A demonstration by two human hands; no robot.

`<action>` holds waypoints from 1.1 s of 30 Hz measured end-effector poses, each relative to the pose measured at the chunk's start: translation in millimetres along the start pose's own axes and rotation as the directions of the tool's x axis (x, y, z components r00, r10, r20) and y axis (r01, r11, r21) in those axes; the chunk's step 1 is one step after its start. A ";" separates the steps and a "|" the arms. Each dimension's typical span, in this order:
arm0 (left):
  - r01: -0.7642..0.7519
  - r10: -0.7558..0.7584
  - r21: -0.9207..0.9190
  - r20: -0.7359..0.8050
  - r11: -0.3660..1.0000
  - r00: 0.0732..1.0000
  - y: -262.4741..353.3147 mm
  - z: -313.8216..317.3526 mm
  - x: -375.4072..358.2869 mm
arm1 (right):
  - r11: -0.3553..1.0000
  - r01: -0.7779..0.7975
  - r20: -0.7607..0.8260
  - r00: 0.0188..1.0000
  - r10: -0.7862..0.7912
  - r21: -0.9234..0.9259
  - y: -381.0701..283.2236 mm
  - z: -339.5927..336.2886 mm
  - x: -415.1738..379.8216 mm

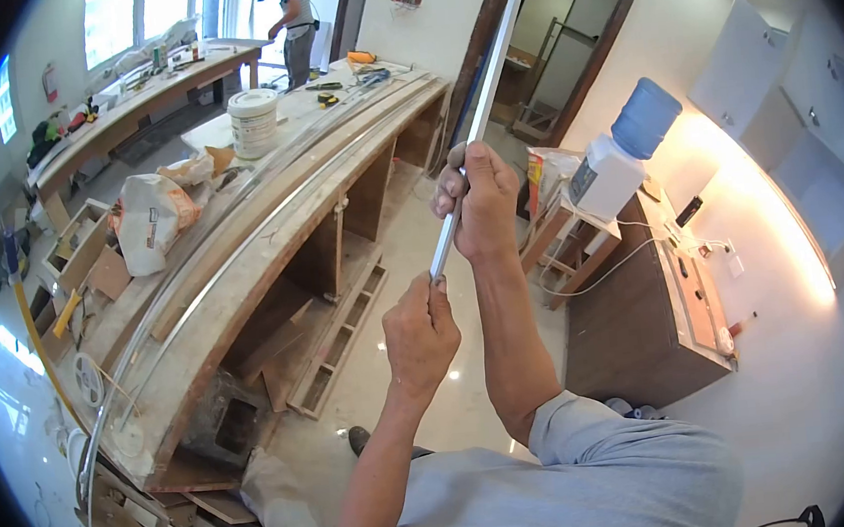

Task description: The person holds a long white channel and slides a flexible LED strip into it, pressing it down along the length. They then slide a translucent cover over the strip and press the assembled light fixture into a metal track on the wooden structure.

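Note:
A long, straight, thin pale metal strip (497,64) rises at a slant in front of me, its far end running out at the top of the view. Around its lower end my left hand (421,334) is closed, thumb pointing up along it. Higher up, my right hand (482,198) grips the same strip with curled fingers and the thumb on top. Both hands hold it in the air, between the long curved wooden counter (243,279) on the left and the doorway (563,35) behind.
On the counter lie metal strips, a white bucket (254,124), a plastic bag (153,225) and tools. A person (295,29) stands by a far table (156,91). To the right are a water dispenser (607,175) with a blue bottle (646,117), and a brown cabinet (627,316).

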State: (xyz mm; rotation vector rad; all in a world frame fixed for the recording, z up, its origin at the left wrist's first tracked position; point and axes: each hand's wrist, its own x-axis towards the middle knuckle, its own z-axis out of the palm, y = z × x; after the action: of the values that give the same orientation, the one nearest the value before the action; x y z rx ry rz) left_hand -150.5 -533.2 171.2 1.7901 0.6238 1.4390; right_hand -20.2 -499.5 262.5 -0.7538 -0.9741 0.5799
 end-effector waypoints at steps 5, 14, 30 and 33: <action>0.012 -0.012 0.010 -0.026 1.000 1.000 -1.5 17.8 -1.7 | 0.991 -0.090 -0.077 0.994 0.083 -0.095 -8.0 -12.3 -15.7; 0.015 -0.014 0.044 -0.014 0.999 1.000 -16.7 82.3 34.3 | 0.998 -0.019 0.047 0.999 0.022 -0.059 10.3 -89.8 33.6; -0.083 0.084 0.090 -0.003 0.992 0.996 -60.1 262.5 117.8 | 0.963 -0.027 -0.061 0.998 0.011 -0.269 35.3 -269.0 117.6; 0.020 -0.024 0.053 0.075 0.998 0.997 -70.9 273.2 129.9 | 0.981 -0.147 -0.075 0.988 0.138 -0.129 35.9 -278.6 119.6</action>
State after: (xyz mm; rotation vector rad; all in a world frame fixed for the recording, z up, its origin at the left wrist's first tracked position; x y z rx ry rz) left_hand 151.3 -459.1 167.8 1.8634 0.6452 1.3450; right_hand 277.1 -473.8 197.8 -0.9627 -0.9094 0.6143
